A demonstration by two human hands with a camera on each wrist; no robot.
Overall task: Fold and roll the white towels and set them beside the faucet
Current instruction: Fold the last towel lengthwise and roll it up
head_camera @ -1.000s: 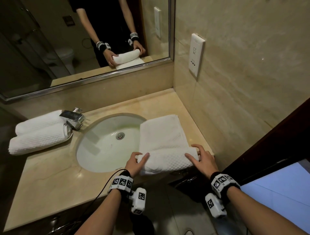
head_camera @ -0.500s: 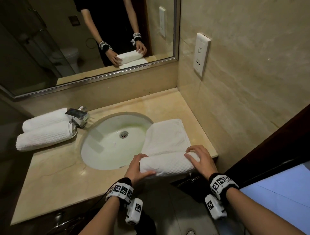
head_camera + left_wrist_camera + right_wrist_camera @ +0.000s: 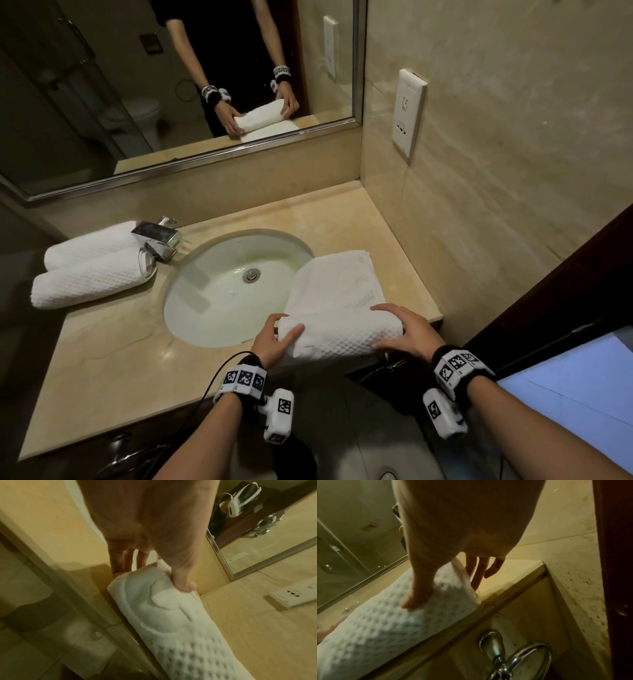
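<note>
A white waffle-weave towel (image 3: 337, 284) lies on the counter (image 3: 113, 342) right of the sink (image 3: 236, 284), its near part wound into a roll (image 3: 342, 337) by the front edge. My left hand (image 3: 274, 337) grips the roll's left end, thumb (image 3: 183, 585) on top and fingers (image 3: 126, 561) behind it. My right hand (image 3: 407, 329) grips the right end, thumb (image 3: 418, 595) pressed on the weave and fingers (image 3: 479, 572) down its far side. Two finished rolled towels (image 3: 92, 277) lie left of the chrome faucet (image 3: 157, 236).
A tiled wall with a white socket (image 3: 409, 113) closes the counter's right side, and a mirror (image 3: 171, 85) runs along the back. The roll sits close to the counter's front edge (image 3: 505, 599). Below it hangs a chrome cabinet handle (image 3: 496, 649). A dark door (image 3: 565, 291) stands at the right.
The roll has grown thicker and moved away from the front edge over the flat part. Both hands went from resting on it to wrapping round its ends.
</note>
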